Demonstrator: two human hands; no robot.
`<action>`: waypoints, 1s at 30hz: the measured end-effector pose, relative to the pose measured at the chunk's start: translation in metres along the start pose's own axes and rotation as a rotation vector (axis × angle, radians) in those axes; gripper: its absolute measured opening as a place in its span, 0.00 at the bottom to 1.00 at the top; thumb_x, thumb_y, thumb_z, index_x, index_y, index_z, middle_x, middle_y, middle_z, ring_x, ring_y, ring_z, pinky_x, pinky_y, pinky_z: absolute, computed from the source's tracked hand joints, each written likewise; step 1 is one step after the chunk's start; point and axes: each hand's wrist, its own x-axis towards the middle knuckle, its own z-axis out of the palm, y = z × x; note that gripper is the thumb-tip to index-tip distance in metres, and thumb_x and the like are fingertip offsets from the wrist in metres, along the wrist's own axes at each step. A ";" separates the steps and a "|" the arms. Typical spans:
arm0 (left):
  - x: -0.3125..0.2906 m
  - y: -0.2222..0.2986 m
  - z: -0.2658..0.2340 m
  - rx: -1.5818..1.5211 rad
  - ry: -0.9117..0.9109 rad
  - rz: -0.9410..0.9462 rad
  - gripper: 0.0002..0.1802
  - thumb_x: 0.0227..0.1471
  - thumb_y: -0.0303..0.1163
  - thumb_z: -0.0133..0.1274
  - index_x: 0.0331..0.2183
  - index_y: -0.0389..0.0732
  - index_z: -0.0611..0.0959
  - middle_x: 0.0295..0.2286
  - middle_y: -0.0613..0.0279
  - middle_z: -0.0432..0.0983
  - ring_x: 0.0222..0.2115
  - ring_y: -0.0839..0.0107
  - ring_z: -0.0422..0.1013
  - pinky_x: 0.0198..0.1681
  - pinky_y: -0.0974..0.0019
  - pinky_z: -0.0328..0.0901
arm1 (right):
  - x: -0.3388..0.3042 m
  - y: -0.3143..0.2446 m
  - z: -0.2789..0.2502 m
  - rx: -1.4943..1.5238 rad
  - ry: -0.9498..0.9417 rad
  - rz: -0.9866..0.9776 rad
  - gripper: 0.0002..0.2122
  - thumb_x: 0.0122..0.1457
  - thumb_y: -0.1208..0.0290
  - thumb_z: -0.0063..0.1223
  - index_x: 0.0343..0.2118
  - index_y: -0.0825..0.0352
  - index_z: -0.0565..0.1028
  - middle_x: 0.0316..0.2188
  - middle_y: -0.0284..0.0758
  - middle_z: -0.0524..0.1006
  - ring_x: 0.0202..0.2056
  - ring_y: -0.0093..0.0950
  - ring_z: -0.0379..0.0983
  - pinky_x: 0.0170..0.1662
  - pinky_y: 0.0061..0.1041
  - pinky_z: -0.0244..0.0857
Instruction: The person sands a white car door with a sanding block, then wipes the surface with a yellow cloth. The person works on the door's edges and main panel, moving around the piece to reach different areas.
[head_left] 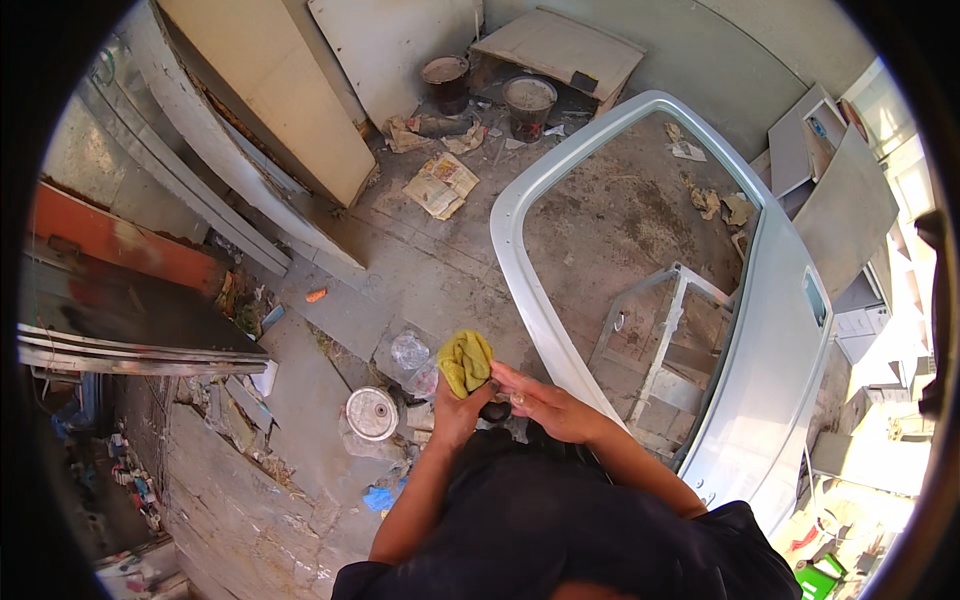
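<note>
Head view looks straight down past a dark shirt to both forearms, which come up from the lower edge and meet in front of the body. Left hand (457, 408) has its fingers clenched around a yellow cloth (466, 361), which is bunched into a wad; the wad's long axis runs roughly up the picture, away from the body, with its free end pointing toward the floor ahead. Right hand (545, 402) lies just beside it, palm partly up, its fingers loosely spread and reaching to the base of the cloth near a small dark object that is too hidden to identify; whether they grip anything cannot be told.

Below the hands on the paved floor (420, 270) sit a round metal lid (372, 413), crumpled clear plastic (410, 352) and a scrap of blue material (380, 497). Just right of the hands a pale silver car door (770, 340) rests on a metal stand (665, 330), its window frame arching away from the person. Farther off lie folded newspapers (441, 184), and beyond them stand two dirty buckets (529, 106) near leaning boards (290, 90) by the wall.
</note>
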 end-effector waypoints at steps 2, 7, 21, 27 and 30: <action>-0.013 -0.003 -0.058 -0.082 0.168 -0.034 0.32 0.61 0.20 0.67 0.64 0.37 0.76 0.55 0.59 0.83 0.52 0.67 0.80 0.56 0.62 0.75 | -0.004 0.003 0.018 -0.177 0.033 0.106 0.27 0.84 0.60 0.44 0.81 0.59 0.63 0.75 0.42 0.72 0.73 0.36 0.71 0.74 0.36 0.65; -0.076 -0.069 -0.207 -0.060 0.587 -0.097 0.29 0.59 0.22 0.67 0.60 0.38 0.80 0.48 0.61 0.85 0.45 0.66 0.82 0.51 0.62 0.77 | -0.063 0.108 0.016 -0.488 -0.004 0.451 0.22 0.80 0.55 0.48 0.64 0.64 0.82 0.62 0.45 0.83 0.65 0.46 0.78 0.69 0.42 0.70; -0.272 -0.257 -0.384 0.494 0.694 -0.604 0.33 0.51 0.24 0.71 0.58 0.40 0.81 0.44 0.61 0.84 0.40 0.62 0.83 0.45 0.56 0.80 | -0.221 0.287 0.093 -0.457 0.749 0.960 0.10 0.64 0.69 0.58 0.44 0.63 0.85 0.42 0.46 0.89 0.48 0.50 0.87 0.52 0.47 0.80; -0.166 -0.162 -0.316 0.366 0.587 -0.497 0.32 0.52 0.21 0.71 0.59 0.39 0.81 0.42 0.61 0.84 0.39 0.64 0.83 0.43 0.62 0.79 | -0.245 0.304 0.119 -0.135 0.936 0.533 0.06 0.62 0.77 0.60 0.40 0.67 0.84 0.31 0.36 0.85 0.37 0.32 0.83 0.41 0.34 0.74; -0.128 -0.140 -0.334 0.206 0.489 -0.388 0.36 0.53 0.22 0.71 0.62 0.42 0.78 0.46 0.62 0.83 0.42 0.65 0.83 0.47 0.60 0.79 | -0.233 0.320 0.124 0.118 1.147 0.424 0.06 0.63 0.83 0.56 0.38 0.66 0.82 0.28 0.26 0.79 0.33 0.19 0.74 0.38 0.25 0.68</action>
